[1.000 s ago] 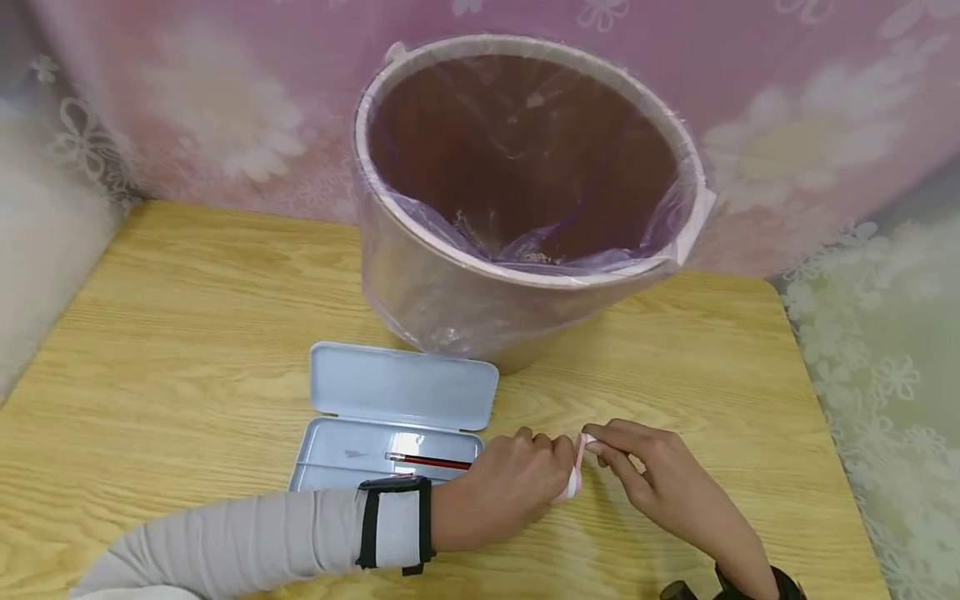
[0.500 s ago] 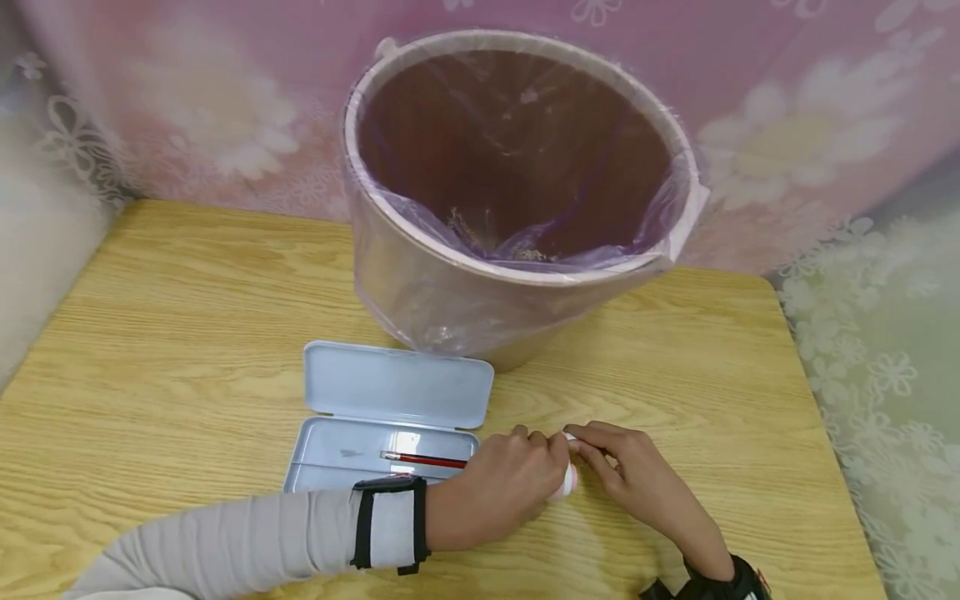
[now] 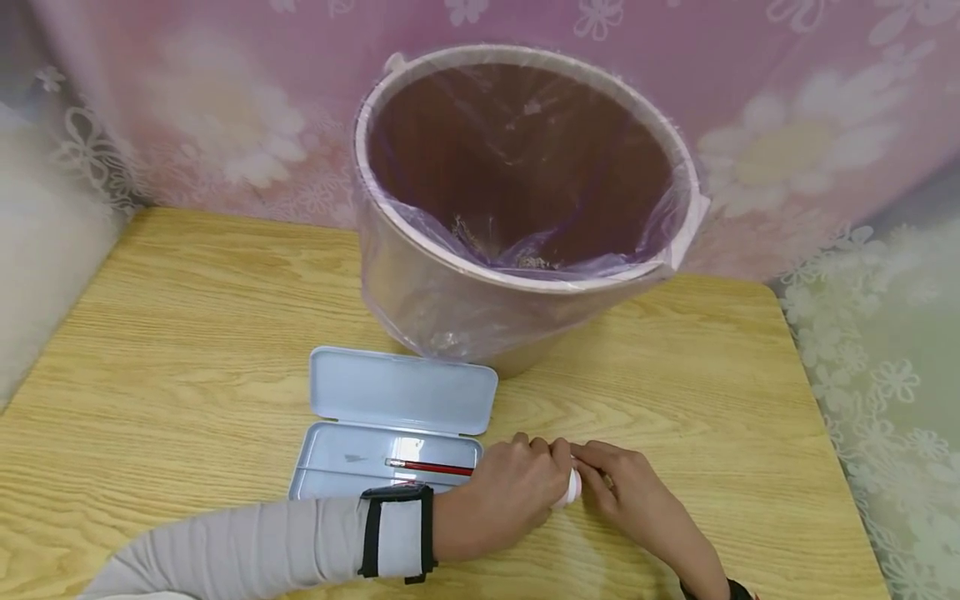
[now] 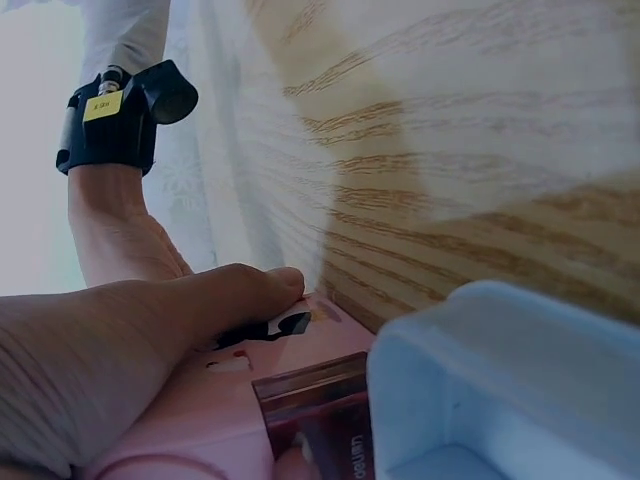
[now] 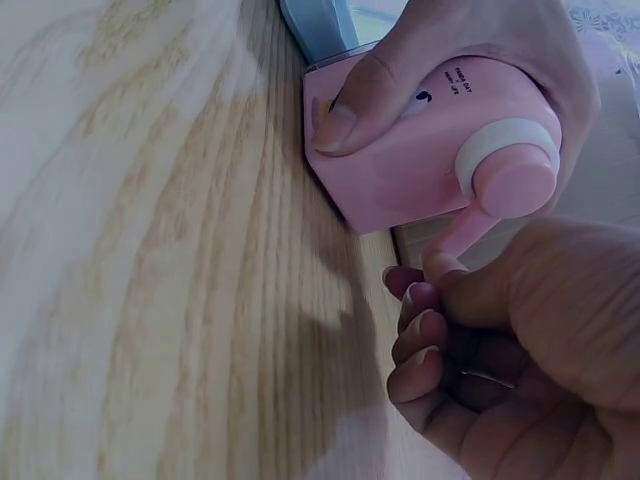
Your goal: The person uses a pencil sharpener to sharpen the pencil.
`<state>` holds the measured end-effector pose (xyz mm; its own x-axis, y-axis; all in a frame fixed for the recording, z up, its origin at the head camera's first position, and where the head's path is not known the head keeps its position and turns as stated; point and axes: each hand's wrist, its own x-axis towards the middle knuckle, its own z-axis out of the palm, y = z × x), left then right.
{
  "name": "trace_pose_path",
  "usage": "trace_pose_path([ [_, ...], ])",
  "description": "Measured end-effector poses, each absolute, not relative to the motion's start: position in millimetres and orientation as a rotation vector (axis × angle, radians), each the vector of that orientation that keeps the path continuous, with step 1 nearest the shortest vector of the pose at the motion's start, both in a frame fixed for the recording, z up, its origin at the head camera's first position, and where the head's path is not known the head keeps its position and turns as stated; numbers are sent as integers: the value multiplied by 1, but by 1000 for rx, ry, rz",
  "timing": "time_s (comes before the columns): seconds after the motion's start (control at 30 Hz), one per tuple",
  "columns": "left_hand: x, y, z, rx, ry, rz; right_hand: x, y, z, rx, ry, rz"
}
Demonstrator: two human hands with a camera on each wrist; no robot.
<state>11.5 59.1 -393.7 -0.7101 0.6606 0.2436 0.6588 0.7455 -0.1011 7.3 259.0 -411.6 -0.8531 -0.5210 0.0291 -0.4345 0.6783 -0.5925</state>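
Smooth, satin plastic is noted on the pink cranked device (image 5: 420, 165); its dark window (image 4: 322, 405) is seen as glossy, translucent. Blue case (image 3: 402, 390): moulded in smooth plastic. Bin (image 3: 525, 360): covered by thin, crinkled, shiny film (image 3: 465, 308). Bench (image 3: 187, 333): finished in wood grain. Sleeve (image 3: 247, 543): made of matt, wrinkled cloth.

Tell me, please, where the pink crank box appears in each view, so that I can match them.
Head: pink crank box, lower right of centre, mostly hidden by the left hand.
Left wrist: pink crank box, bottom, left of centre.
Right wrist: pink crank box, upper half, right of centre.
Shared landmark: blue pencil case.
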Motion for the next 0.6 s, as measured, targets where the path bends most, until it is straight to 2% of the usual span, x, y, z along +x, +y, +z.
trace_pose_path([
  [0.6,13,59,-390,-1049,-2762,12,54,261,-424,-1023,2743,-966],
])
